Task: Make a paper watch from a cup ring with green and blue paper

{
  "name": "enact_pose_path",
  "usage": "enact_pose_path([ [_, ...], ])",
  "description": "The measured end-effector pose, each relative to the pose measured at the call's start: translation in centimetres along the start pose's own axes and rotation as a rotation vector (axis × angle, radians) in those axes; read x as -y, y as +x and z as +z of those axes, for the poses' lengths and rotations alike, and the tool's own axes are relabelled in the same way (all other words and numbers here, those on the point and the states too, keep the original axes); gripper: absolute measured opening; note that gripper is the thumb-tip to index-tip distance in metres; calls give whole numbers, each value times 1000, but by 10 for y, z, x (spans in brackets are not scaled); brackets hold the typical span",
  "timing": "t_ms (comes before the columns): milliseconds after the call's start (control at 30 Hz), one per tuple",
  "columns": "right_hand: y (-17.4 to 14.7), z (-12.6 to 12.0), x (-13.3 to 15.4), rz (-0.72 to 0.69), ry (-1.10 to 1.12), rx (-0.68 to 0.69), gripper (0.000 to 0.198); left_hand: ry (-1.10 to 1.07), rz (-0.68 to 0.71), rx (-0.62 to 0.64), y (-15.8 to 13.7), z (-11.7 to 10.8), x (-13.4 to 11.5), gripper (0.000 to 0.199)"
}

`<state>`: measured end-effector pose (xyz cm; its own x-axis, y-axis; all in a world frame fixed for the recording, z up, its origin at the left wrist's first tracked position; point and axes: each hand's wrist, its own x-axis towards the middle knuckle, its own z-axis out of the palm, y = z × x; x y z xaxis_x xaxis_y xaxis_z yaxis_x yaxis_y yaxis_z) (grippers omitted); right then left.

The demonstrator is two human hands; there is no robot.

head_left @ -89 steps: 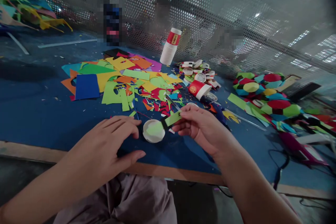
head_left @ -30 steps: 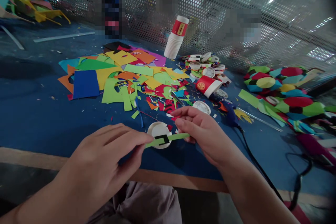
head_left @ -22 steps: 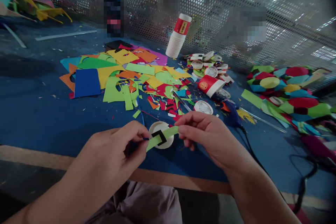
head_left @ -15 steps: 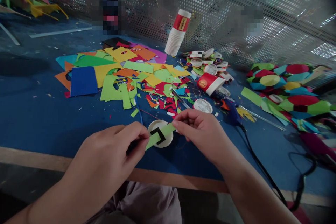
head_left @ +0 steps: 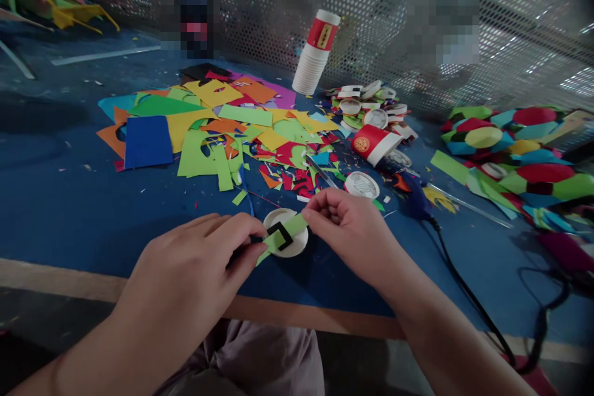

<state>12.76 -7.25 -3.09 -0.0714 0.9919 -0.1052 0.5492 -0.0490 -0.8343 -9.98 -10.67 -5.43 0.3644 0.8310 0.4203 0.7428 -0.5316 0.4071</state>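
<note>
A perforated metal screen (head_left: 250, 12) stands behind a worktable with a blue top (head_left: 93, 216) and a pale front edge. With the middle of the green paper strip (head_left: 296, 223) as the clock's centre, the left hand (head_left: 199, 257) is at 8 to 9 o'clock, pinching the strip's near end between thumb and fingers. The right hand (head_left: 346, 223), at 3 o'clock, pinches the far end. A black square outline (head_left: 286, 238) shows on the strip between them; whether it is threaded on or lies flat cannot be told. Beneath the strip is a round white piece (head_left: 297, 245), contact unclear. Further out, a second white disc (head_left: 362, 185) lies at 2 o'clock, a dark blue tool (head_left: 417, 198) with a black cord nearer 3. Red scraps (head_left: 297, 180) scatter at 12, green cut-outs (head_left: 195, 158) at 11, and a blue sheet (head_left: 148, 142) at 10. A red-and-white cup (head_left: 371, 143) rests on its side between 1 and 2. Beyond, a tilted-looking cup stack (head_left: 312, 65) is just past 12, a pile of white-rimmed pieces (head_left: 375, 116) at 1, and multicoloured paper shapes (head_left: 524, 182) at 2 to 3.
</note>
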Motion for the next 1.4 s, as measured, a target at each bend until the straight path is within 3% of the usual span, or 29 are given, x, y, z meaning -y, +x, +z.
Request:
enact_pose_path([
  [167,1,1,0,3,-12,-12,19,30,49,-3,1,1,1,36],
  [400,1,0,-2,0,11,2,21,-8,231,-13,1,3,5,22],
  [633,4,-2,-9,-40,-48,27,23,109,430,-26,-2,11,13,46],
  [1200,6,0,-4,-126,-237,-80,16,45,474,60,11,0,8,48],
  [1400,-1,-10,0,-81,-236,-3,32,24,436,94,4,3,10,52],
])
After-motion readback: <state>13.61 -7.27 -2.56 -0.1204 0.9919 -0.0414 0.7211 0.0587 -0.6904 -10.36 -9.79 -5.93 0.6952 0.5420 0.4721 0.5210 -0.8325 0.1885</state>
